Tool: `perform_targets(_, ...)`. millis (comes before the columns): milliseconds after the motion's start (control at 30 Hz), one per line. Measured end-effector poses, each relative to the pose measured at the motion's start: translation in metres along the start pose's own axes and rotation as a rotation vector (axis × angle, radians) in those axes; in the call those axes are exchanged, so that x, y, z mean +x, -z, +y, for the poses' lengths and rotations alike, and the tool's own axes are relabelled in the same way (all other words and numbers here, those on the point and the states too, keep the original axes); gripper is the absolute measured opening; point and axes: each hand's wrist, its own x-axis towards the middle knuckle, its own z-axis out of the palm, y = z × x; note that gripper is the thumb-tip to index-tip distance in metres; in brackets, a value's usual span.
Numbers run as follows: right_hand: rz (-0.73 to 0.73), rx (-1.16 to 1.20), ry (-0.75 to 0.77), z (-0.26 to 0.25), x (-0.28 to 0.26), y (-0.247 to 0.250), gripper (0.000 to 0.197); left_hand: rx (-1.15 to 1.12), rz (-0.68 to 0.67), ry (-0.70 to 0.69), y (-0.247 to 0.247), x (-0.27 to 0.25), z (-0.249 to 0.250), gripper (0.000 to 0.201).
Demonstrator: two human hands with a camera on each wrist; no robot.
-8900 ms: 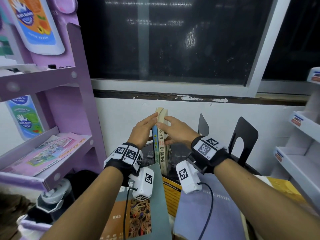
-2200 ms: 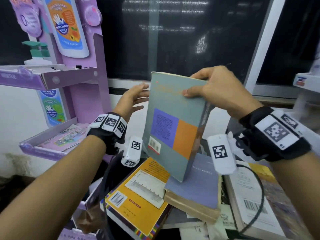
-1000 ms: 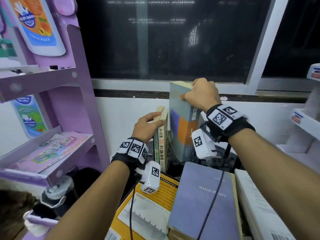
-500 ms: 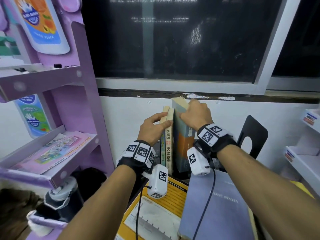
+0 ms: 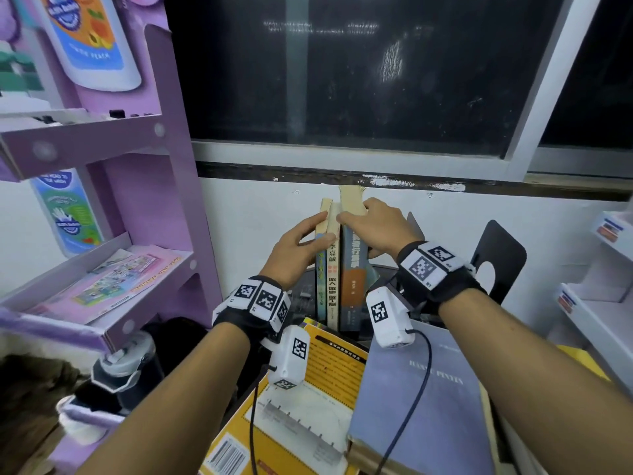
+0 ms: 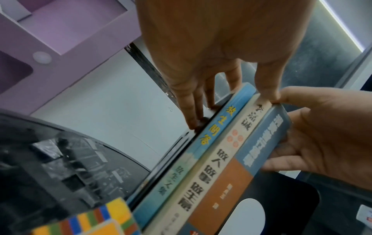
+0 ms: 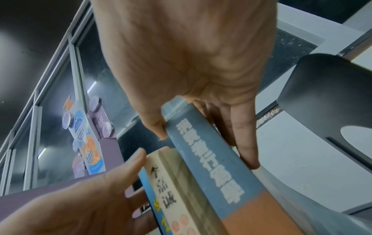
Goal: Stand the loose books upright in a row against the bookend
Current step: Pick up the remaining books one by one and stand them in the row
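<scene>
Three books stand upright in a row by the wall: a thin blue book [image 5: 320, 286], a cream book [image 5: 333, 279] and a grey-blue book with an orange band [image 5: 354, 269]. My left hand [image 5: 325, 228] lies with straight fingers [image 6: 191, 114] flat along the row's left side, where a dark bookend edge [image 6: 181, 139] shows, and its thumb presses the cream spine [image 6: 237, 130]. My right hand [image 5: 363, 221] pinches the grey-blue book [image 7: 211, 167] near its top, thumb on the left and fingers [image 7: 247, 151] on the right cover. A black bookend [image 5: 496, 255] stands free to the right.
A yellow book [image 5: 329, 382] and a lavender book [image 5: 428, 406] lie flat in front of the row, under my wrists. A purple shelf unit [image 5: 147, 207] stands close on the left, white shelving [image 5: 599, 303] on the right. The wall and window sill are right behind the row.
My right hand has lowered the grey-blue book beside the cream one, so it now stands in the row. The left hand has stayed on the first two books.
</scene>
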Motion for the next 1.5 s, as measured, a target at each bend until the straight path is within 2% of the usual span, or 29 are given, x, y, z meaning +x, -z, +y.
perform_targets(167,0.025,0.001,0.032,-0.004,-0.006,-0.005,0.022,0.087,-0.006,-0.067,0.003,-0.007,-0.007,0.053)
perform_targets(500,0.004,-0.026,0.035,-0.004,-0.013,-0.002,0.042,0.123,0.026,-0.098,-0.002,-0.008,-0.009,0.049)
perform_targets(767,-0.064,0.005,0.030,-0.008,-0.020,0.000,0.031,0.121,0.086,-0.131,-0.002,-0.009,-0.007,0.041)
perform_targets(900,-0.062,-0.059,0.042,-0.004,-0.018,-0.003,0.051,0.151,0.109,-0.139,-0.003,-0.009,-0.007,0.043)
perform_targets(1000,-0.048,-0.059,0.028,-0.002,-0.017,-0.004,0.060,0.170,0.128,-0.146,-0.005,-0.010,-0.007,0.043)
perform_targets(1300,-0.025,-0.075,0.014,0.000,-0.017,-0.006,0.063,0.230,0.137,-0.160,-0.006,-0.013,-0.007,0.043)
perform_targets(1500,0.006,0.017,0.045,0.004,-0.023,-0.007,0.062,0.235,0.099,-0.143,-0.003,-0.017,-0.004,0.045)
